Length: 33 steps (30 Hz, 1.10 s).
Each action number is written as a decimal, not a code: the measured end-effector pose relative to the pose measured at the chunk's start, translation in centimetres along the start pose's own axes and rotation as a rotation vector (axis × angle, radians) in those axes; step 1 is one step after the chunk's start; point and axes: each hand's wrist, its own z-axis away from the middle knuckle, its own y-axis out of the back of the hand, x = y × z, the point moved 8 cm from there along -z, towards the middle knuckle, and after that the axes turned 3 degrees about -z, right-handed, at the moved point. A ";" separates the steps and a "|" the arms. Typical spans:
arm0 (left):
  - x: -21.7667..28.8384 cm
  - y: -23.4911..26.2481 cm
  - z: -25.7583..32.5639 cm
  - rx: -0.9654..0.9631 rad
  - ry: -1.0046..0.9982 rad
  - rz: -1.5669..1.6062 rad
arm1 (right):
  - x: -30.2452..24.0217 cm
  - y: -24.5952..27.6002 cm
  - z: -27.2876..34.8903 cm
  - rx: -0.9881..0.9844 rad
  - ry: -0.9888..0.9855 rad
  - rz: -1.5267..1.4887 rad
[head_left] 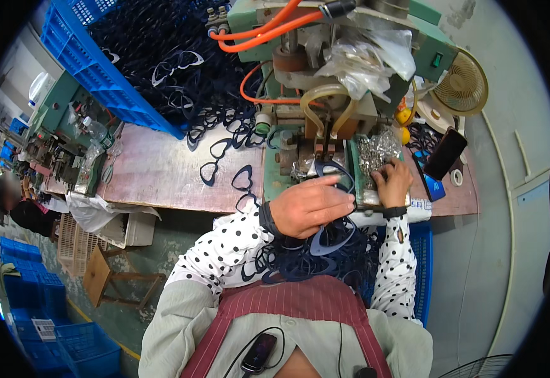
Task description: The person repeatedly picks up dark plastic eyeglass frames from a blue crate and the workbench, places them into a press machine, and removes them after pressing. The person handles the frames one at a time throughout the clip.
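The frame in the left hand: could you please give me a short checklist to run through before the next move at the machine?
1. Left hand grips the dark frame: ok.
2. Frame seated on the machine fixture: cannot tell, the hand hides the contact.
3. Right hand at the tray of small metal parts: ok, fingers rest on them.
4. A part pinched in the right hand: cannot tell.
5. More frames within reach: ok, loose frames on the bench and a pile in the lap.
6. Fingers away from the press head: cannot tell from this view.
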 end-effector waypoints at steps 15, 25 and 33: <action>0.6 -14.8 23.1 -0.544 1.400 -0.009 | 1.1 1.1 -0.3 0.113 -0.102 -0.241; 4.5 -17.2 11.9 -0.420 0.777 0.247 | 1.7 0.5 -0.2 0.074 -0.169 -0.301; -6.6 3.8 17.3 -0.042 1.216 -0.471 | -0.2 1.6 -0.7 0.063 -0.283 -0.592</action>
